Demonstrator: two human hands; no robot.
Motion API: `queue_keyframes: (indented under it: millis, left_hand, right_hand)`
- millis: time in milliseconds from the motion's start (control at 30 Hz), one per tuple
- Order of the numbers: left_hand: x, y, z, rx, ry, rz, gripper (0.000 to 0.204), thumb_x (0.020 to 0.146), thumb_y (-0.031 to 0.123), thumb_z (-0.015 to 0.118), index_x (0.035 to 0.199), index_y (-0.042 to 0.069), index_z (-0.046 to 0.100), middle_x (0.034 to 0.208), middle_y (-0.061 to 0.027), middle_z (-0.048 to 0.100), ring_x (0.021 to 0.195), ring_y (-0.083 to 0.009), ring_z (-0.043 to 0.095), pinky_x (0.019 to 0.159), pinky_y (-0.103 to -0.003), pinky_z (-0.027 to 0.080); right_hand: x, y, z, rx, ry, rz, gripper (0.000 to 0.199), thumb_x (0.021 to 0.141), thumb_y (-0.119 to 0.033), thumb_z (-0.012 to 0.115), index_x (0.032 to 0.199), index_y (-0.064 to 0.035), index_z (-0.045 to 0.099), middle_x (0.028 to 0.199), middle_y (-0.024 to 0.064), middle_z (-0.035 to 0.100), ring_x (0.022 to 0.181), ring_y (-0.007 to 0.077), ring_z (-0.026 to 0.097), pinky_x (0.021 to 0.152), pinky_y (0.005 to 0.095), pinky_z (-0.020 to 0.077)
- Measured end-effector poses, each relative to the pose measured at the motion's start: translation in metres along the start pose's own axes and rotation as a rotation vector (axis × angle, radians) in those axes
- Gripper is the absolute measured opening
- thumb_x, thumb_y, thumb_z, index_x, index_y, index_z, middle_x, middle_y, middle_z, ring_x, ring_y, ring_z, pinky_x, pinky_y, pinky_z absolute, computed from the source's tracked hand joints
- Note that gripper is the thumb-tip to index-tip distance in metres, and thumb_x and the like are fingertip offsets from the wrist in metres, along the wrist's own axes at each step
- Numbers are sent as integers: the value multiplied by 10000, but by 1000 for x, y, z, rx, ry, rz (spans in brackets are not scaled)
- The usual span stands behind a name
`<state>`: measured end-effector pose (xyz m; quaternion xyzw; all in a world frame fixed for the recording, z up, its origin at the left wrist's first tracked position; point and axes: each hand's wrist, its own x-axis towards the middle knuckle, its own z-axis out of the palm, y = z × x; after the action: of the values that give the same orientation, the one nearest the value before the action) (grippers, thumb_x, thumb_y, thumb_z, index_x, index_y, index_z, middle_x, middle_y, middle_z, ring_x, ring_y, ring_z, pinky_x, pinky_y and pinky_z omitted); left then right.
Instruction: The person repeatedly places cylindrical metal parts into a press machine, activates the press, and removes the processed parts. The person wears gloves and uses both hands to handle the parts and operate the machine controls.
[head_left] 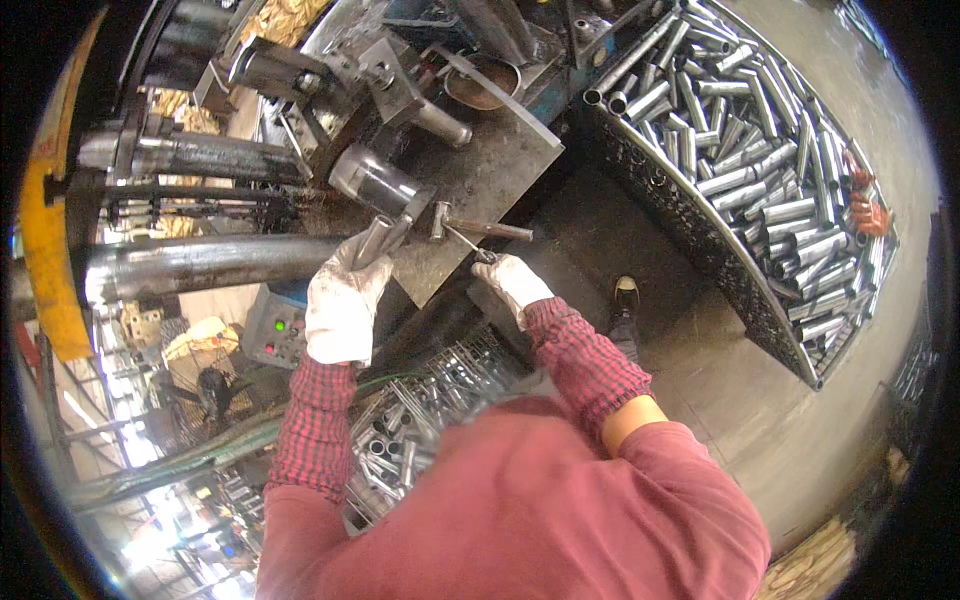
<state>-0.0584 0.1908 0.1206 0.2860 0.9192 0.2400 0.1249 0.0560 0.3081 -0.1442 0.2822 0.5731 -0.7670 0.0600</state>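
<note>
My left hand, in a white work glove, is closed round a short shiny metal tube at the edge of the machine's steel table. Just beyond it is a thick steel cylinder of the machine. My right hand, also gloved, grips the dark handle of a thin-shafted tool; its exact kind is unclear. The shaft points left toward the tube, apart from it. Between my hands and slightly beyond them, a hammer lies on the steel table, its head to the left.
At the right stands a large bin heaped with cut metal tubes; a red-orange object lies at its far side. A wire basket of tubes is below my arms. Lit buttons show on a control box. Thick machine rods run left.
</note>
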Motion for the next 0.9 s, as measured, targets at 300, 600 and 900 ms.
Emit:
queue_keyframes:
  millis: [300,600,900]
  left_hand:
    - [12,4,18,-113,6,-155,569,929,274,842,1416,13,704,1001,-42,783,755,-108,668,684,-275,556]
    - [15,-13,16,19,35,-50,533,940,283,843,1388,26,711,996,-43,786,773,-104,671,687,-289,559]
    - [7,11,17,-64,45,-98,535,948,295,850,1400,44,715,1139,-75,782,984,-143,702,902,-319,574]
  right_hand:
    - [21,-4,-16,-597,177,-379,387,1021,-311,653,1102,55,750,1028,274,765,977,469,737,866,512,572]
    - [-20,-6,-1,-431,185,-339,333,1031,-307,590,1100,-46,785,1018,262,747,988,472,724,853,517,593]
    - [-42,-24,-25,-445,-70,-294,387,1013,-357,674,1103,13,740,871,245,720,829,459,708,756,514,546]
